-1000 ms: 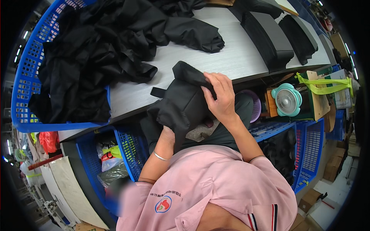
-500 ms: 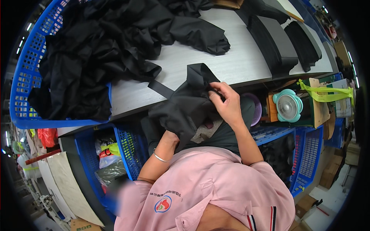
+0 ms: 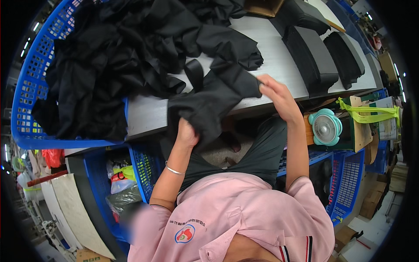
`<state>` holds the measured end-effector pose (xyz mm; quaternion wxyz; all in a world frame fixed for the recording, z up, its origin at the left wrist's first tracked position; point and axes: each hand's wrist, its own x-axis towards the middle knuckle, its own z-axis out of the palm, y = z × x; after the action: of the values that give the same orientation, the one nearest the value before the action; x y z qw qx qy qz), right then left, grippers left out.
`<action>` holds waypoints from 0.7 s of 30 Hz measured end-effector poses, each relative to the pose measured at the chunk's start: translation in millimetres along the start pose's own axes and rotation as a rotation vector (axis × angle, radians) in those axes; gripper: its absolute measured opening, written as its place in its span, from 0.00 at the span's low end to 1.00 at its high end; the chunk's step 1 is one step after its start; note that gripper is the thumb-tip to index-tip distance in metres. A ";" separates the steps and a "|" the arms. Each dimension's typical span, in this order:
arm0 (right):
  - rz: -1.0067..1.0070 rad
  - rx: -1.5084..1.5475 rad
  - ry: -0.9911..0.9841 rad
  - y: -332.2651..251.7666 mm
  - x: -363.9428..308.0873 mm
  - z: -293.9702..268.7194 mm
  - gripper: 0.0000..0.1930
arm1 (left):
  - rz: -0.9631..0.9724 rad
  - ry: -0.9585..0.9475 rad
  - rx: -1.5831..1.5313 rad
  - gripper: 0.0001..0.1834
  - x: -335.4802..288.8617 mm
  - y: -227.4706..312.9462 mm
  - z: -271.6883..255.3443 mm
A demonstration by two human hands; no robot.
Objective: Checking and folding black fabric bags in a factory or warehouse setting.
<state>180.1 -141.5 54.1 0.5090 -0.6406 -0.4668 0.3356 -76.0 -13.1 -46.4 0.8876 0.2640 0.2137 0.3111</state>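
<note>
A piece of black fabric (image 3: 209, 98) stretches between my two hands over the near edge of the grey table (image 3: 146, 114). My left hand (image 3: 187, 132) grips its lower left part, the fingers partly hidden in the folds. With the fingers pinched, my right hand (image 3: 276, 92) holds the right end of the cloth. The fabric's far side touches or lies close to a large heap of black fabric (image 3: 126, 56) at the left and back. A loose black strip (image 3: 194, 73) curls up between them.
The heap spills from a blue plastic basket (image 3: 70, 142) at the left. Stacks of black cut pieces (image 3: 312, 56) lie at the table's right. Below the table stand a turquoise fan (image 3: 325, 125) and another blue basket (image 3: 347, 187) at right, and a blue crate (image 3: 146, 168) with bags at left.
Both hands have moved apart and up, the right one to the right. The bunched black fabric has been spread out and now lies farther over the table edge.
</note>
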 end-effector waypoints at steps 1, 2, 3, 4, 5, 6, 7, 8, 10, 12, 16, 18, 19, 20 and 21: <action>0.112 0.259 -0.071 7.7 19.8 0.7 0.12 | 0.006 0.050 0.076 0.21 7.5 -0.3 6.9; 0.149 0.355 -0.020 26.5 42.2 -1.0 0.13 | -0.025 0.039 0.088 0.21 17.3 -6.4 3.3; 0.187 0.450 0.040 48.3 63.7 -5.4 0.13 | -0.039 -0.021 0.175 0.23 22.5 -15.7 3.6; 0.198 0.410 0.153 62.5 86.1 -6.6 0.13 | -0.048 -0.074 0.265 0.25 23.6 -24.0 6.0; 0.213 0.369 0.276 77.0 103.5 -11.3 0.14 | -0.038 -0.053 0.287 0.29 15.5 -28.0 26.2; 0.209 0.367 0.285 92.0 117.7 -19.6 0.14 | -0.065 -0.060 0.388 0.30 10.8 -33.7 29.4; 0.106 0.175 0.351 107.9 128.1 -30.0 0.14 | -0.124 -0.115 0.428 0.28 6.3 -31.6 32.8; 0.002 -0.016 0.403 110.2 134.1 -31.4 0.14 | -0.177 -0.161 0.469 0.27 1.1 -24.6 35.8; -0.207 -0.042 0.464 105.8 132.9 -15.4 0.15 | -0.109 -0.081 0.457 0.16 -7.0 -10.6 37.5; -0.402 -0.561 0.815 68.7 103.7 11.2 0.14 | 0.098 0.009 0.529 0.11 -10.8 7.8 18.5; 0.161 -0.110 0.571 60.9 3.2 23.5 0.15 | 0.439 0.265 0.619 0.13 28.1 20.1 34.4; 0.202 0.353 0.472 58.2 -18.9 53.8 0.18 | 0.266 0.214 0.518 0.17 46.9 17.7 30.2; 0.232 0.548 0.393 60.8 -21.6 67.7 0.20 | 0.074 0.120 0.442 0.19 51.7 17.6 20.8; 0.262 0.740 0.316 61.2 -22.2 79.1 0.21 | 0.063 0.116 0.446 0.19 55.5 13.9 22.9; 0.299 0.877 0.243 58.0 -19.3 82.6 0.25 | -0.025 0.029 0.325 0.20 58.7 8.6 27.3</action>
<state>113.7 -134.4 -23.9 0.7284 -0.4600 -0.1211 0.4931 -23.0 22.5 -32.9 0.8338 0.3970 0.2774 0.2651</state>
